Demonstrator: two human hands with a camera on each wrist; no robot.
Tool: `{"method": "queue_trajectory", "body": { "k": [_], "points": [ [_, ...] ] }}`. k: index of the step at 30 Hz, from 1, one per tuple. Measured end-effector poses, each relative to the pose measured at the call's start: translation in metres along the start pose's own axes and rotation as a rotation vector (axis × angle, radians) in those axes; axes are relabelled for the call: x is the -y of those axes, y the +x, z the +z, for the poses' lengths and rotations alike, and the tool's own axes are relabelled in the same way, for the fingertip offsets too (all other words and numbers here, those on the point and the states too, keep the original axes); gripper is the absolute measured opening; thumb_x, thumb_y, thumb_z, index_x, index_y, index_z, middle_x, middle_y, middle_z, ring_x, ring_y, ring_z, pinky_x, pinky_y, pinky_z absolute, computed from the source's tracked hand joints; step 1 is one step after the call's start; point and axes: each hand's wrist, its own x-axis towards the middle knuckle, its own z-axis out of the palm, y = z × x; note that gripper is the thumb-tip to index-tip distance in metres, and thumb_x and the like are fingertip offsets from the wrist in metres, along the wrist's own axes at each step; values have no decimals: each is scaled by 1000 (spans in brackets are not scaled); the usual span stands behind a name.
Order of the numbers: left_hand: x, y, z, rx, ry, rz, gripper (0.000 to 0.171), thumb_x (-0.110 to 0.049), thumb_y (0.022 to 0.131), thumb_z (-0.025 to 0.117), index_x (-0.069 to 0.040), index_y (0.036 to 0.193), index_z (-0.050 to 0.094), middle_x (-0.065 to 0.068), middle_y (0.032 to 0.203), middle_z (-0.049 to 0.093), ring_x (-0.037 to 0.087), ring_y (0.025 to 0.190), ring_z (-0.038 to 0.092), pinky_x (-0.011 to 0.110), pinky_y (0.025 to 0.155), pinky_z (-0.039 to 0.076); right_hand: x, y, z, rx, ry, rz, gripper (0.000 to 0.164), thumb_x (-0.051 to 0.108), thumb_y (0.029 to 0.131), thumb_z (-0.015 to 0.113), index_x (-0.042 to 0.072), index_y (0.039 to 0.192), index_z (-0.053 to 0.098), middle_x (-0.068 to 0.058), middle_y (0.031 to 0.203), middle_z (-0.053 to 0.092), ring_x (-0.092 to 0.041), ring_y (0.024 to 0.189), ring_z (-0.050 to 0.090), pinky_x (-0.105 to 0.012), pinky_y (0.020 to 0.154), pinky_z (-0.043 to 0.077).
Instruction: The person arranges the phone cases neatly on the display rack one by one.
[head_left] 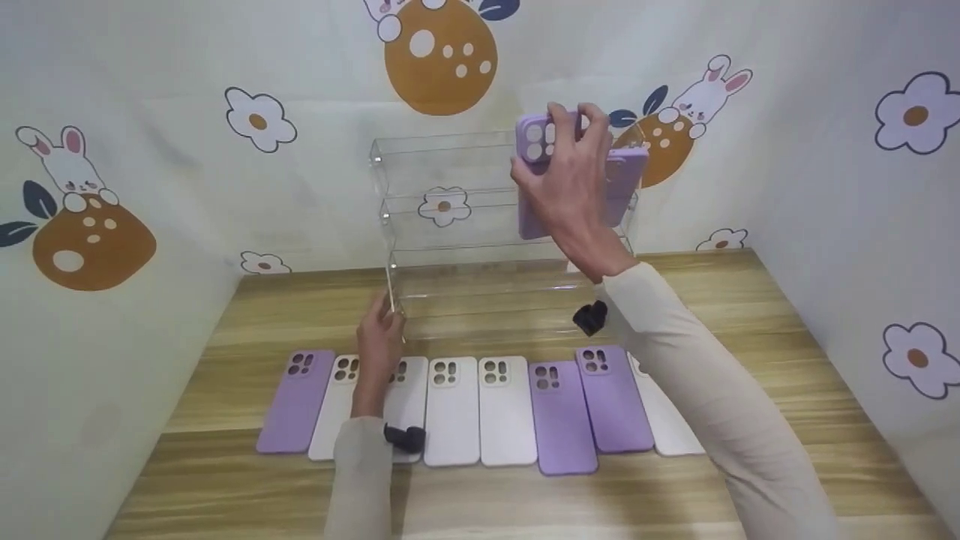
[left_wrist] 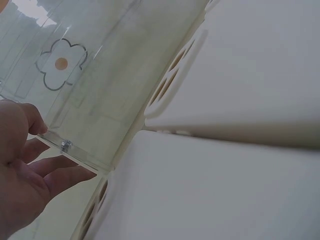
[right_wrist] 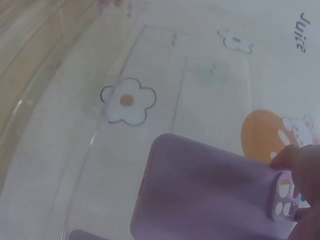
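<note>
My right hand (head_left: pixel 571 180) holds a purple phone case (head_left: pixel 531 206) by its upper edges, thumb on one side and fingers over the camera end. The case is upright in front of the upper tiers of a clear stepped display rack (head_left: pixel 450 255). Just right of it, partly behind my hand, a second purple phone case (head_left: pixel 628 176) leans on the rack. In the right wrist view the held case (right_wrist: pixel 205 190) covers the lower middle. Low on the rack's left side, my left hand (head_left: pixel 380 337) pinches the edge of the clear side panel (left_wrist: pixel 75 157) between thumb and fingers.
Several phone cases lie in a row before the rack, among them a white case (head_left: pixel 452 412) and a purple case (head_left: pixel 564 420). My right sleeve (head_left: pixel 720 405) covers part of the rightmost white case (head_left: pixel 675 427). A patterned cloth (head_left: pixel 315 195) hangs behind the wooden tabletop (head_left: pixel 225 480).
</note>
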Motion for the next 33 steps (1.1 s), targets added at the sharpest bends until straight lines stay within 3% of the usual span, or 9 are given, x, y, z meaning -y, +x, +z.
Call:
{"method": "queue_trajectory", "body": {
  "k": [5,12,17,22,33],
  "points": [
    [3,0,-2,7,-29,24,54,-11,103,48,-16,155,38,12,158,42,33,135,55,40,82,61,2,10,4,-57,27,10,65,35,88,71,13,145,48,-16,146,34,-27,136,36,-33,115,40],
    [2,0,-1,4,-38,23,53,-11,103,48,-15,155,38,14,158,43,34,135,55,49,93,58,6,18,12,-188,109,-47,68,33,86,74,9,144,49,-20,146,35,-28,136,37,-28,114,41],
    [2,-1,0,11,-42,24,54,-11,102,49,-15,155,38,14,158,42,33,135,54,45,96,58,7,20,17,-201,97,-49,66,33,89,73,9,145,47,-19,148,31,-28,140,34,-22,116,38],
    [2,-1,1,7,-33,21,54,-12,102,49,-17,155,38,11,158,42,30,135,55,43,90,59,1,21,22,-219,91,-44,67,32,89,74,9,145,47,-17,149,30,-28,142,32,-22,117,38],
    [1,-1,1,6,-39,40,53,-12,102,49,-15,154,38,15,157,43,34,136,53,40,102,56,-17,8,41,-211,4,-100,65,36,89,73,8,143,49,-21,146,35,-31,136,37,-35,118,39]
  ]
}}
